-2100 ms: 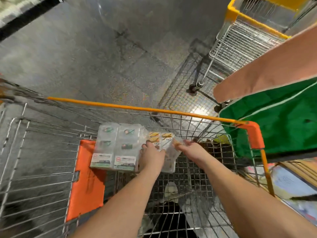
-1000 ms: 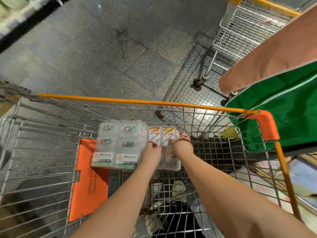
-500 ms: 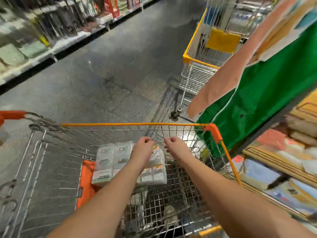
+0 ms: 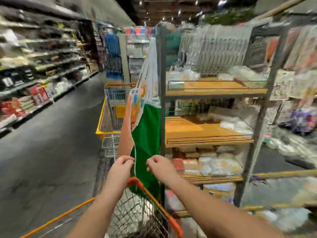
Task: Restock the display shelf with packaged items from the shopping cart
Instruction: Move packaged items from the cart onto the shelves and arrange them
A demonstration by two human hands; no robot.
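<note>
My left hand (image 4: 121, 166) and my right hand (image 4: 158, 164) are raised side by side above the far corner of the orange-rimmed shopping cart (image 4: 142, 185). Fingers on both are curled, and I see nothing in either. The cart's packaged items are out of view; only its wire mesh shows below my arms. Just right of my hands stands the display shelf (image 4: 197, 129), with wooden boards in a grey metal frame. Its middle board is largely bare, and clear packaged items (image 4: 214, 164) fill the board below. The whole view is blurred.
A green and orange bag (image 4: 147, 134) hangs on the shelf's end post, directly behind my hands. A yellow-rimmed cart (image 4: 109, 117) stands beyond it. Stocked store shelves (image 4: 34, 83) line the left side of a dark-floored aisle.
My view swung up from the cart to the aisle and display shelf. Both hands lifted off the clear packages in the cart and rose above its far rim.
</note>
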